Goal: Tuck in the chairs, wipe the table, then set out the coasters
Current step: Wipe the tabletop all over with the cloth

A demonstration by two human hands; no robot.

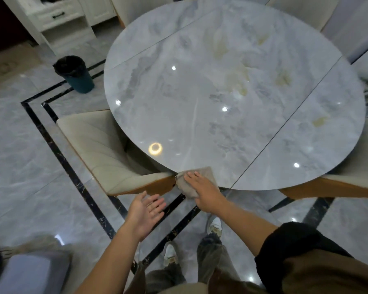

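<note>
A round grey marble table (221,92) fills the upper middle of the head view. A beige cloth (208,174) hangs over its near edge, and my right hand (204,188) presses flat on the cloth with straight fingers. My left hand (146,213) hovers open, palm up, below the table edge and left of the cloth, holding nothing. Beige cushioned chairs sit pushed under the table: one at the near left (102,149), one at the near right (353,172), and two more at the far side (302,11). No coasters are in view.
A dark green bin (77,76) with a black liner stands on the floor left of the table. A white cabinet (57,18) is at the far left. The glossy tiled floor (30,162) has black border lines. A grey cushioned seat (34,272) sits at the bottom left.
</note>
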